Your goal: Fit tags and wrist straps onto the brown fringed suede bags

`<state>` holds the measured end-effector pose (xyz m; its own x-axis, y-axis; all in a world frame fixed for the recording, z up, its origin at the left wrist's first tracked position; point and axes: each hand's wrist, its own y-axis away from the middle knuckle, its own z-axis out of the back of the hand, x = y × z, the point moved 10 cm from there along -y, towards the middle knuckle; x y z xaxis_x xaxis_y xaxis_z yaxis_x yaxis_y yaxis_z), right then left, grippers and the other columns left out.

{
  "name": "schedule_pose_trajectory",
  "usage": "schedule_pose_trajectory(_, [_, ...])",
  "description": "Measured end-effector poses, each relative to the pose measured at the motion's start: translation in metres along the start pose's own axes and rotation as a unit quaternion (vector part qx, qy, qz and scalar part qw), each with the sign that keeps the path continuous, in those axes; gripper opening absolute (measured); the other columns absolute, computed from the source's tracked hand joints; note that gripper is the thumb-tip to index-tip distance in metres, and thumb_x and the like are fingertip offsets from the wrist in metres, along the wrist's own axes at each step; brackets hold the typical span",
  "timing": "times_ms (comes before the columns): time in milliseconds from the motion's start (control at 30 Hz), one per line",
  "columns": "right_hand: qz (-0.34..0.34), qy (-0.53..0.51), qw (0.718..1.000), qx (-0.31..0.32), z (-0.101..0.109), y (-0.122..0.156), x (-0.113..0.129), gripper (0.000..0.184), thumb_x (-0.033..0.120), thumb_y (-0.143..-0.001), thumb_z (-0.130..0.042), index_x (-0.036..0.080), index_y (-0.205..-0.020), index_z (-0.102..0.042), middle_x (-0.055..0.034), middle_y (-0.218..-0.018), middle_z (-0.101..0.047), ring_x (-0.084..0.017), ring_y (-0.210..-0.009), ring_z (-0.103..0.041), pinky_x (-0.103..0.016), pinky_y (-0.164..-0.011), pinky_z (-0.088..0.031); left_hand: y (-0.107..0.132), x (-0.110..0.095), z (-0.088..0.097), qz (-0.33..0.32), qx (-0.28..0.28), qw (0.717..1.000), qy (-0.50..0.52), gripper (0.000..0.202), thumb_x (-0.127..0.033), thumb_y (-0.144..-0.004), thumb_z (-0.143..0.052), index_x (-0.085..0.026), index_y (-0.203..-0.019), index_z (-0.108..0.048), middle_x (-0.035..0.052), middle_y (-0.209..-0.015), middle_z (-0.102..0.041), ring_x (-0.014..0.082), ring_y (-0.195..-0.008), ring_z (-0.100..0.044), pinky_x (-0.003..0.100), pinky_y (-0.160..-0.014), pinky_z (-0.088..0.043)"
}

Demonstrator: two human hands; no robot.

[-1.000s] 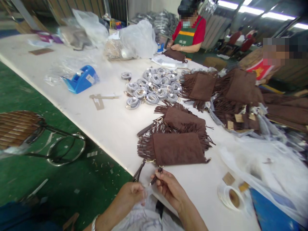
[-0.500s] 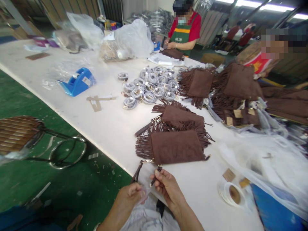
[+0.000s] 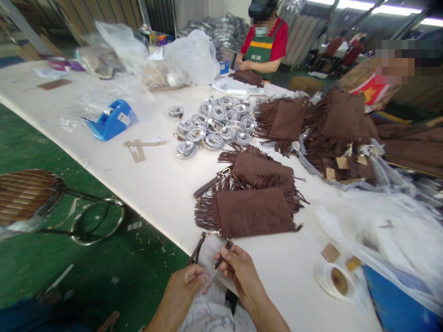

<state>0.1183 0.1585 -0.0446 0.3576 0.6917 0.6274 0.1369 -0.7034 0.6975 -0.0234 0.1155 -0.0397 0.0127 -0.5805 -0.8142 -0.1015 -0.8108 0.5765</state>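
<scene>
A dark brown fringed bag [image 3: 254,213] lies flat on the white table, close to its front edge. Between the thumb and fingers of my right hand [image 3: 242,274] is a short dark brown leather pull [image 3: 219,262] at the bag's near corner. My left hand [image 3: 185,286] is pinched closed just to the left of the pull; what its fingertips hold is too small to make out. A brown wrist strap [image 3: 198,248], clipped to the bag by a gold-coloured clasp, hangs toward the table edge. Behind lies a second fringed bag [image 3: 265,167], partly overlapped.
Several wrapped coiled straps [image 3: 218,122] lie mid-table, near a blue tape dispenser [image 3: 112,120]. More brown bags [image 3: 346,115] are piled to the right. A tape roll [image 3: 335,280] sits at the near right. Across the table stands a co-worker [image 3: 265,46]; a stool [image 3: 27,196] is at left.
The view has shifted very slightly. Both hands stay almost in place, with the leather pull still in my right hand.
</scene>
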Motion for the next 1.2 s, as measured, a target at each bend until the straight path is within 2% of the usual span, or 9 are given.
schedule_pose_trajectory(133, [-0.002, 0.009, 1.000, -0.009, 0.000, 0.000, -0.001, 0.044, 0.045, -0.064, -0.080, 0.015, -0.084, -0.055, -0.0064, -0.078, -0.072, -0.004, -0.047, -0.055, -0.013, -0.042, -0.042, -0.002, 0.003, -0.004, 0.015, 0.002, 1.000, 0.015, 0.035, -0.048, -0.076, -0.063, -0.013, -0.075, -0.063, 0.0043, -0.065, -0.065, 0.0176, -0.061, -0.056, 0.026, -0.058, -0.039])
schedule_pose_trajectory(267, [0.004, 0.016, 1.000, -0.006, 0.000, -0.002, 0.000, 0.045, 0.046, -0.061, -0.081, 0.015, -0.080, -0.054, -0.0041, -0.075, -0.070, -0.004, -0.043, -0.051, -0.013, -0.038, -0.034, -0.005, 0.005, -0.010, 0.016, 0.003, 0.999, 0.030, 0.034, -0.047, -0.076, -0.063, -0.013, -0.078, -0.063, 0.0043, -0.066, -0.065, 0.0173, -0.060, -0.056, 0.026, -0.056, -0.039])
schedule_pose_trajectory(500, [0.021, 0.039, 0.999, 0.010, 0.003, -0.005, -0.002, 0.042, 0.046, -0.067, -0.076, 0.016, -0.074, -0.048, -0.0032, -0.074, -0.070, 0.001, -0.033, -0.031, -0.015, -0.035, -0.017, -0.009, 0.003, -0.021, 0.043, -0.015, 0.998, 0.051, 0.037, -0.048, -0.070, -0.067, -0.012, -0.075, -0.061, 0.0039, -0.061, -0.063, 0.0172, -0.056, -0.056, 0.026, -0.052, -0.038])
schedule_pose_trajectory(800, [0.001, -0.010, 0.999, 0.030, 0.001, -0.002, -0.008, 0.045, 0.046, -0.064, -0.078, 0.018, -0.073, -0.044, -0.0020, -0.073, -0.069, 0.001, -0.033, -0.031, -0.015, -0.035, -0.023, -0.020, -0.001, -0.038, 0.050, -0.020, 0.997, 0.063, 0.040, -0.053, -0.063, -0.069, -0.015, -0.070, -0.058, 0.0055, -0.061, -0.065, 0.0164, -0.051, -0.055, 0.026, -0.049, -0.039])
schedule_pose_trajectory(900, [-0.015, 0.013, 0.999, 0.036, 0.001, 0.005, -0.015, 0.046, 0.048, -0.063, -0.079, 0.018, -0.074, -0.046, 0.0029, -0.058, -0.063, 0.000, -0.032, -0.030, -0.014, -0.035, -0.018, -0.014, 0.002, -0.031, 0.060, -0.018, 0.997, 0.036, 0.040, -0.054, -0.065, -0.067, -0.015, -0.070, -0.056, 0.0051, -0.060, -0.065, 0.0156, -0.051, -0.054, 0.026, -0.050, -0.039])
schedule_pose_trajectory(1033, [-0.023, 0.081, 0.996, 0.042, 0.000, 0.010, -0.026, 0.045, 0.060, -0.073, -0.065, 0.017, -0.076, -0.053, 0.0075, -0.037, -0.046, -0.003, -0.030, -0.030, -0.016, -0.035, -0.016, 0.002, 0.009, -0.006, 0.059, -0.005, 0.998, 0.004, 0.041, -0.054, -0.069, -0.065, -0.014, -0.071, -0.056, 0.0057, -0.062, -0.066, 0.0151, -0.052, -0.055, 0.026, -0.051, -0.040])
schedule_pose_trajectory(1100, [-0.013, 0.112, 0.993, 0.023, 0.002, 0.008, -0.027, 0.049, 0.064, -0.073, -0.061, 0.016, -0.076, -0.055, 0.0054, -0.039, -0.050, -0.003, -0.029, -0.031, -0.017, -0.034, -0.017, 0.010, 0.017, 0.007, 0.072, -0.007, 0.997, 0.010, 0.043, -0.055, -0.068, -0.067, -0.014, -0.071, -0.056, 0.0064, -0.063, -0.066, 0.0154, -0.052, -0.055, 0.026, -0.051, -0.039])
schedule_pose_trajectory(1200, [0.005, 0.135, 0.991, 0.008, -0.002, 0.002, -0.026, 0.052, 0.064, -0.066, -0.066, 0.014, -0.077, -0.057, -0.0011, -0.056, -0.064, -0.002, -0.029, -0.034, -0.017, -0.033, -0.020, 0.016, 0.027, 0.017, 0.084, -0.015, 0.995, 0.051, 0.044, -0.054, -0.066, -0.072, -0.013, -0.071, -0.057, 0.0076, -0.065, -0.067, 0.0145, -0.052, -0.054, 0.025, -0.051, -0.037])
